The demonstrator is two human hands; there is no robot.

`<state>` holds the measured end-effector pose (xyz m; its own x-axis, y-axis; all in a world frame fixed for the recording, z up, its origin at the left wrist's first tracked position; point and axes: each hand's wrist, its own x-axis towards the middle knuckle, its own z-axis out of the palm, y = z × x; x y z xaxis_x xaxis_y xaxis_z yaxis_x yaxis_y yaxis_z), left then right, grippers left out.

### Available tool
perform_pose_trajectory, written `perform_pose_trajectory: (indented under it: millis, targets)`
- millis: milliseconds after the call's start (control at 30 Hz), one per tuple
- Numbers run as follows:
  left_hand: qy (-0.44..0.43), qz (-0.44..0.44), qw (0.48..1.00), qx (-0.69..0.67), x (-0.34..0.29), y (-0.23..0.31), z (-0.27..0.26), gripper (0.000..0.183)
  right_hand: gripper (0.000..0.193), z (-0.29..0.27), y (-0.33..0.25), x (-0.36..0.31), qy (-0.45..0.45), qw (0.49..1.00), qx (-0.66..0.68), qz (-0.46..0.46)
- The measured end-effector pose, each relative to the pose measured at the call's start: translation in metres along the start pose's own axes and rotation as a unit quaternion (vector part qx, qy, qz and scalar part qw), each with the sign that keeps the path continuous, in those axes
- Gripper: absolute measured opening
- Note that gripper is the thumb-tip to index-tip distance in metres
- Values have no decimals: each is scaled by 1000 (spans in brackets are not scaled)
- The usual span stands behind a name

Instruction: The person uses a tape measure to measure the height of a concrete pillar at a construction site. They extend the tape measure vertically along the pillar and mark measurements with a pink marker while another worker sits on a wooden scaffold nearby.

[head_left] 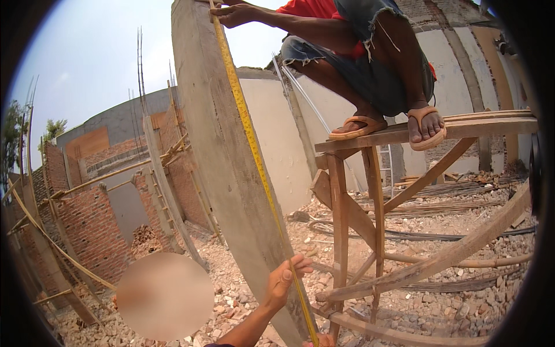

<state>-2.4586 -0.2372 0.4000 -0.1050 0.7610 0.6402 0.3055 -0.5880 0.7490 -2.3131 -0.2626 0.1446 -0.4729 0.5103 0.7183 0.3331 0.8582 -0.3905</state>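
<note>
Left hand (pixel 280 282) half-curled at the yellow measuring tape (pixel 247 128), right hand (pixel 326 340) cropped low beside it; whether either grips, I cannot tell. It runs up the grey column (pixel 222 168) to a co-worker's hand (pixel 232 14), probably light and easily twisted, best pinched by its edges.

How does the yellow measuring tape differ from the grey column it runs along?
The measuring tape is bright yellow, while the column is dull grey. The measuring tape is a narrow strip; the column is far broader and thicker. The measuring tape carries fine markings, whereas the column has a rough, patchy surface. Both are long and slant the same way in the picture.
</note>
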Motion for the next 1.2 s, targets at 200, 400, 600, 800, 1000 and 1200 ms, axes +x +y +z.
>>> perform_pose_trajectory:
  millis: [200,400,600,800,1000,1200]
  targets:
    - [55,34,998,-3,17,23,12,62,27,3,-16,78,79,957,242,136]
    - [161,48,985,48,60,42,9,41,27,-49,-37,139,104,945,287,121]
    - [198,38,972,120,71,36,2,38,24,-72,-44,166,111,924,337,144]
    - [208,3,965,159,53,5,9,41,27,-30,-16,146,111,938,307,113]
    - [197,32,977,79,42,-16,6,48,24,6,5,122,132,936,307,109]
    - [114,21,984,-136,27,-32,1,60,41,4,17,119,129,935,320,87]
